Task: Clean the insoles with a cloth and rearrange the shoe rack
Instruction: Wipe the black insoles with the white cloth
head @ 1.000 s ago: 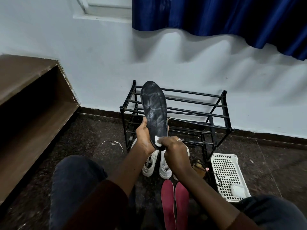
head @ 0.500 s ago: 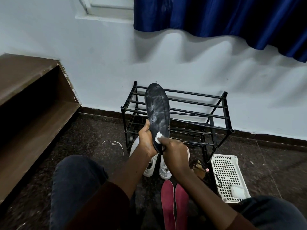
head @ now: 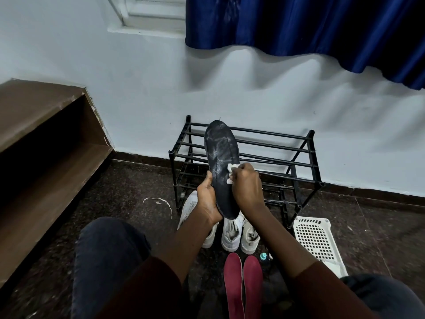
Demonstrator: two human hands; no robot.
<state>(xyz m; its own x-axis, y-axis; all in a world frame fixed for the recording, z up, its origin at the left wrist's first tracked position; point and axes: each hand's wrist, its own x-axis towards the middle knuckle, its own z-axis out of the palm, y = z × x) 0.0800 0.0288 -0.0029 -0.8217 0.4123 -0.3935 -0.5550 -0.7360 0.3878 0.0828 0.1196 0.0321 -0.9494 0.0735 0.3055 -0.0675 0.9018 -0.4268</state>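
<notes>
**Cloth pressed to a black insole in front of the shoe rack**

The right hand [head: 247,185] is curling its fingers round a small crumpled white cloth [head: 232,168] and pressing it against the right edge of a long black foam insole [head: 220,153], about halfway up its length. The left hand [head: 208,199] is gripping the lower half of that insole, with the thumb lying along its left edge and the heel end sitting against the palm. The insole is standing nearly upright in the air, toe end up, and pale smears are showing across its upper half.

Behind it, a black metal-tube shoe rack [head: 311,134] is standing against the pale wall, its rails bare. Three white lace-up sneakers [head: 231,236] are sitting on the dark speckled floor [head: 138,185] just below the hands, in front of the rack. Nearer the person, two dark red insoles [head: 232,284] are lying side by side, toes pointing to the sneakers. A white perforated plastic basket [head: 317,240] is resting on the floor right of the rack. A brown wooden shelf unit [head: 46,139] is filling the left side, and a blue satin curtain [head: 299,26] is hanging above.
</notes>
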